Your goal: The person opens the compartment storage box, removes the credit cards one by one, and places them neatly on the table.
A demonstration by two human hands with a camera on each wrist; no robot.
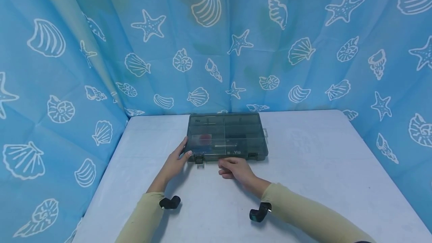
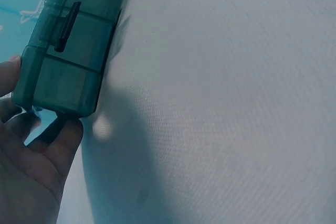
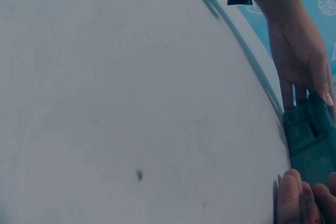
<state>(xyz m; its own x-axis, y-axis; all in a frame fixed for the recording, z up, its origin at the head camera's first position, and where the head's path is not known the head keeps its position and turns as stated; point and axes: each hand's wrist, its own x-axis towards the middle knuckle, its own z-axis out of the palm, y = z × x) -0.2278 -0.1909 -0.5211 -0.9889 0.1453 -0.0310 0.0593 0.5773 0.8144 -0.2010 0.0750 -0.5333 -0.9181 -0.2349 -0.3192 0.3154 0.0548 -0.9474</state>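
Observation:
A dark green see-through compartment box (image 1: pixel 236 130) lies on the table with its lid down. Its left front latch (image 1: pixel 200 161) juts outward, while the right front latch (image 1: pixel 252 155) sits against the wall. My left hand (image 1: pixel 177 162) grips the box's left front corner; the left wrist view shows its thumb (image 2: pixel 8 77) near the lid and fingers (image 2: pixel 65 142) by the end wall. At the middle of the front edge is my right hand (image 1: pixel 236 170), fingers loosely curled and apparently empty. Whether its fingertips touch the box is unclear.
A white cloth covers the table (image 1: pixel 320 168). Behind and beside it hangs a blue curtain (image 1: pixel 216 48) with shells and starfish. Through the lid, a card-like piece with a red spot (image 1: pixel 204 137) and other contents show faintly. A side clasp (image 1: pixel 265 133) sticks out on the right.

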